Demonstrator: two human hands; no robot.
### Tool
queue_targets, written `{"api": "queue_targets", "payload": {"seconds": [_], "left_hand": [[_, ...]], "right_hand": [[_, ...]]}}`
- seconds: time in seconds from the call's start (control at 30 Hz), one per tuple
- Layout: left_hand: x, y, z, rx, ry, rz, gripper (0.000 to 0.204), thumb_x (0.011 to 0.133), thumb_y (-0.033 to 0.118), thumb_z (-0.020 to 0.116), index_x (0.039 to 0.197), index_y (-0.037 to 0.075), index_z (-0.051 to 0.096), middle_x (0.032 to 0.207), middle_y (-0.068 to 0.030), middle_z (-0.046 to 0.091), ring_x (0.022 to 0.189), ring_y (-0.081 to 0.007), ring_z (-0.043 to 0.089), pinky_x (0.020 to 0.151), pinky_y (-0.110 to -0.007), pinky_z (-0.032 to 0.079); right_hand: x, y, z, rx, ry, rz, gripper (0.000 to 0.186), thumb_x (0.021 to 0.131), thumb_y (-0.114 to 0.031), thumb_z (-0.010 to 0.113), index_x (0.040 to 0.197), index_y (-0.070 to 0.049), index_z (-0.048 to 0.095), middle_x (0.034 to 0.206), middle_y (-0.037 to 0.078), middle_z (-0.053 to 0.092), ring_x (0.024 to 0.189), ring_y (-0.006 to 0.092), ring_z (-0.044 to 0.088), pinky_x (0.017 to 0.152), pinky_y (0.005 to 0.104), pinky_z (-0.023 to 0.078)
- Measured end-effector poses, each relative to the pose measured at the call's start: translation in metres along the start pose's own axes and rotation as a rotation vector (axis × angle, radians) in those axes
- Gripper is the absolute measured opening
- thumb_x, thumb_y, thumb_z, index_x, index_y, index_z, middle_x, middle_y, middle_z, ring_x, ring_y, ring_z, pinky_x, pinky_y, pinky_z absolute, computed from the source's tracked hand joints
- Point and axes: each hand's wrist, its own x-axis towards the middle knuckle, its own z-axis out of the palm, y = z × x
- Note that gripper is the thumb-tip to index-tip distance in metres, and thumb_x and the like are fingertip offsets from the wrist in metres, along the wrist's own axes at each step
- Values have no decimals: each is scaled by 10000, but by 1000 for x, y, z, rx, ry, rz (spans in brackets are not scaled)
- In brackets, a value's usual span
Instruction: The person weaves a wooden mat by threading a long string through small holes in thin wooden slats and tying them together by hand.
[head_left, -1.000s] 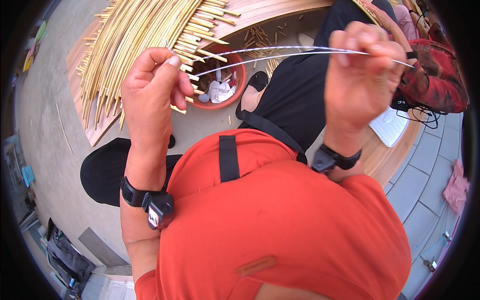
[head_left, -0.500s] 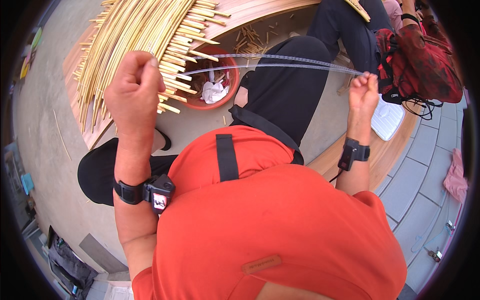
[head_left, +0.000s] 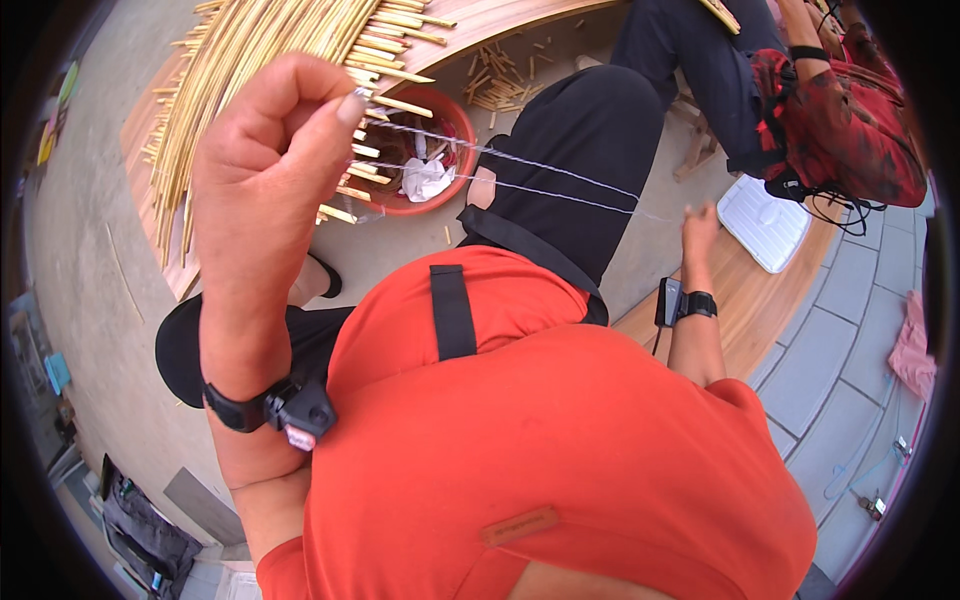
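Note:
In a pinch at the upper left, my left hand (head_left: 270, 160) holds thin whitish string (head_left: 560, 173). Two strands of it stretch rightward across my dark trouser leg and come together near my right hand (head_left: 700, 235). Those right fingers are bent inward around the string's far end, blurred and small. Just behind the left hand lies a mat-like row of thin yellowish sticks (head_left: 270, 45) on a wooden board (head_left: 480, 28), their cut ends jutting rightward. Part of that row is hidden by the hand.
Below the stick ends stands a reddish-brown basin (head_left: 462, 120) holding scraps and crumpled white tissue. Short stick offcuts (head_left: 500, 85) litter the floor beyond. A white ridged tray (head_left: 765, 222) rests on the wooden bench (head_left: 755, 295). Another person in dark trousers (head_left: 690, 75) sits at upper right.
My left hand has risen and come closer to the camera. The right hand has dropped and shifted slightly left, so the strands now slope down to the right, looking thinner and twisted.

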Motion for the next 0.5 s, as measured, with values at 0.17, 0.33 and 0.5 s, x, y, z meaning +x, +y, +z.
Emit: {"api": "queue_targets", "payload": {"seconds": [0.17,0.33,0.5], "left_hand": [[11,23,17,-24,-197,77,46,884,74,578,903,32,576,670,60,478,534,5,380,453,-145,258],[14,16,17,17,-194,-16,63,869,91,592,846,33,585,630,52,511,523,3,425,449,-156,291],[15,-22,-19,-5,-187,-259,78,842,95,608,783,45,593,564,24,529,464,-19,421,425,-170,301]], "right_hand": [[-76,-232,-66,783,-234,-640,306,884,-62,506,1177,2,569,1117,68,643,645,39,539,578,164,429],[-159,-327,-67,816,-1495,-601,273,905,-247,557,1043,-16,604,812,35,664,437,33,502,391,154,356],[-151,-320,-40,679,-1674,-466,181,871,-190,561,844,-18,610,608,12,587,392,18,447,362,150,317]]}}
